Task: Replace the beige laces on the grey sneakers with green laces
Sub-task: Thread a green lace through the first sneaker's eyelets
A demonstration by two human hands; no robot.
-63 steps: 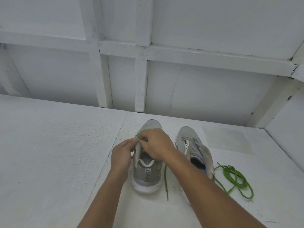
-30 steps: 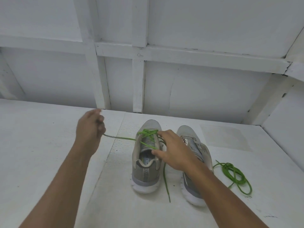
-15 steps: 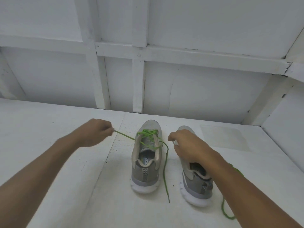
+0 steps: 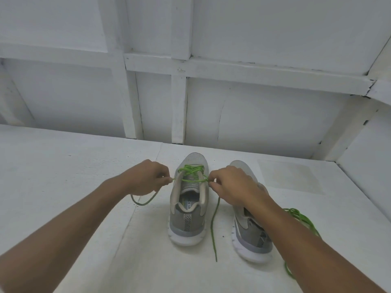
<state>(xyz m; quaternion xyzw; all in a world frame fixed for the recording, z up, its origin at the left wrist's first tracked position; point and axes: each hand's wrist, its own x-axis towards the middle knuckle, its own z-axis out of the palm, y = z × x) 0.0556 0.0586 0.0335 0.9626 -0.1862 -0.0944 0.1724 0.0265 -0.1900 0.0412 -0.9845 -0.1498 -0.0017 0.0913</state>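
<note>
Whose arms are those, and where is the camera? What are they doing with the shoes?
There is no machine here. Those are a person's two bare arms. The camera sits on the person's head and looks down, so you see what they see.

Two grey sneakers stand side by side on a white surface. A green lace is threaded through the left sneaker. The left hand pinches one end of it and the right hand pinches the other.

The right sneaker is partly hidden by the arm, so its laces cannot be seen. A second green lace lies loose beside it.
</note>
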